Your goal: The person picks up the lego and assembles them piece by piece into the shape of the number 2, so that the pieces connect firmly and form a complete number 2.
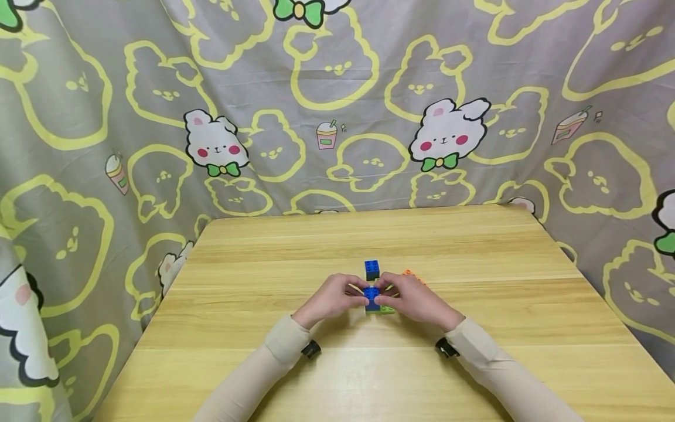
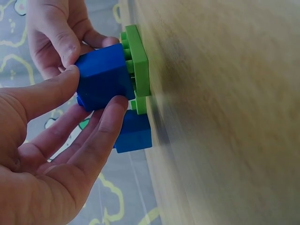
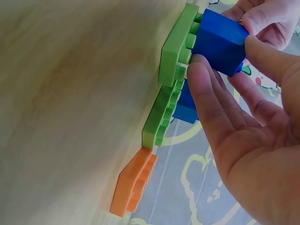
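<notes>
Pinching a blue plastic building brick (image 1: 371,296) between them, the person's left hand (image 1: 331,299) and right hand (image 1: 413,299) meet over the middle of a pale wooden table (image 1: 474,252) in the head view. The brick sits on a flat green plastic studded plate (image 1: 381,309) just under the fingertips. A second blue plastic brick (image 1: 372,269) stands on the table just beyond the hands, and a flat orange plastic plate (image 1: 410,273) peeks out behind the right hand's knuckles. A grey cloth printed with yellow-outlined rabbits (image 1: 211,105) hangs behind the table.

From the left wrist, the left hand (image 2: 51,154) grips the blue brick (image 2: 104,75) with thumb on one face and a finger on the opposite one, the brick's underside against the green plate's (image 2: 139,61) studs. The right hand (image 2: 56,33) holds it from the far side. The second blue brick (image 2: 135,133) lies just past the left fingertips.

From the right wrist, the right hand (image 3: 243,126) clasps the blue brick (image 3: 219,42) between thumb and forefinger, pressed to the green plate (image 3: 174,47). Another green studded plate (image 3: 159,119) lies next along the table, then the orange plate (image 3: 133,185), both beside the palm.
</notes>
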The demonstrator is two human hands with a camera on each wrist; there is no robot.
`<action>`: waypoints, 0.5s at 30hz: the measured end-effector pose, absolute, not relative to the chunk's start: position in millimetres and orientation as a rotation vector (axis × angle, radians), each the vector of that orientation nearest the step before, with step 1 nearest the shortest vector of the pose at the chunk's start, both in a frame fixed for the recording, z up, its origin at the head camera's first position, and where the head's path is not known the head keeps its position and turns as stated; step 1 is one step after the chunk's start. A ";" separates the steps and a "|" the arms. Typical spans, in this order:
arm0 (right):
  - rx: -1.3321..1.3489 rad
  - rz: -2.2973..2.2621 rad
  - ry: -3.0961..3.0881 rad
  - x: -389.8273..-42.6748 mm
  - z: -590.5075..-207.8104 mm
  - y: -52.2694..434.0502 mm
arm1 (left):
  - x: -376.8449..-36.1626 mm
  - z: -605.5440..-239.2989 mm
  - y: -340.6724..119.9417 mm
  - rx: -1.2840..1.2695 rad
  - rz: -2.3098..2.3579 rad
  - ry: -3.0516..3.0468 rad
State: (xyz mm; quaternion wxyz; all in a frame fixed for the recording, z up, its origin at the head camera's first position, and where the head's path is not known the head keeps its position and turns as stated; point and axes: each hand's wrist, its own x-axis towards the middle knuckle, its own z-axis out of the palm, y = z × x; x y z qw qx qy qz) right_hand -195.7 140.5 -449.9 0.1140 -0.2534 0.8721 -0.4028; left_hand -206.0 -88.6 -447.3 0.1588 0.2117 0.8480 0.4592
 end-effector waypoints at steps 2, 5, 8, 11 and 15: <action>-0.736 -1.180 2.555 -195.6 -449.5 140.4 | -205.9 -447.2 -88.6 0.602 1.313 2.424; -0.733 -1.178 2.555 -196.0 -449.4 140.4 | -205.6 -447.0 -88.6 0.604 1.316 2.424; -0.735 -1.175 2.556 -196.3 -449.6 140.3 | -205.2 -446.6 -88.5 0.610 1.320 2.427; -0.742 -1.171 2.557 -196.6 -450.0 140.5 | -204.6 -446.1 -88.3 0.610 1.323 2.428; -0.752 -1.174 2.549 -196.5 -449.9 140.8 | -204.1 -445.8 -87.6 0.605 1.326 2.427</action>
